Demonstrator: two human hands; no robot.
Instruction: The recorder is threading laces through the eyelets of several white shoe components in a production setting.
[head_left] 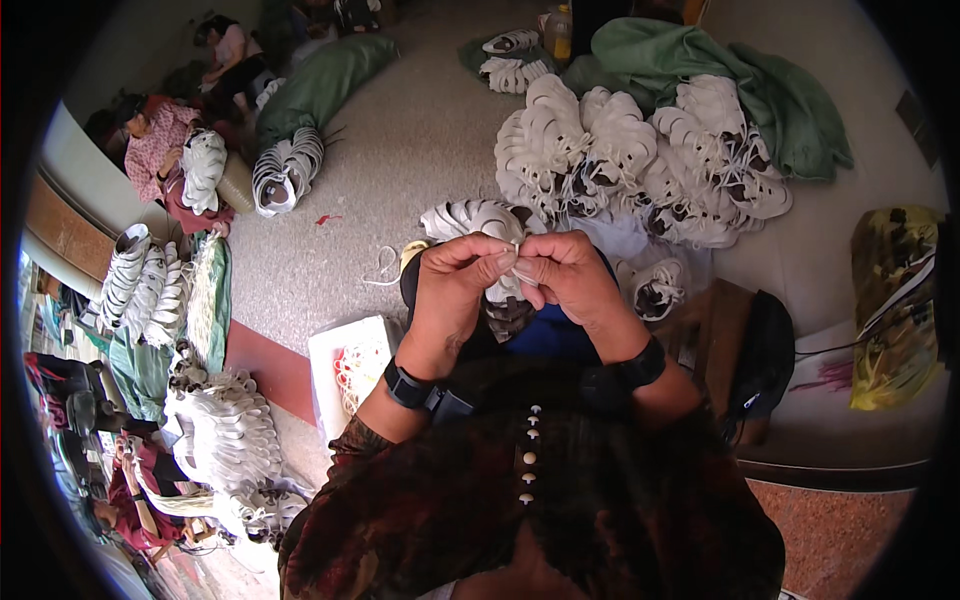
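My left hand [455,283] and my right hand [572,280] meet over my lap, thumbs and forefingers closed in a pinch. A short bit of white shoelace [516,246] shows between the fingertips of both hands. Beneath and behind them lie white shoe uppers [465,217], partly covered by my hands. A loose pale lace [380,270] trails off to the left of the uppers. Dark bands circle both my wrists.
Large piles of white shoe uppers [545,150] lie ahead, beside a green sack [680,60]. An open white bag [352,345] with red and white laces is at my left. A wooden stool [715,325] stands right. Several people work along the left, one holding an upper [203,170].
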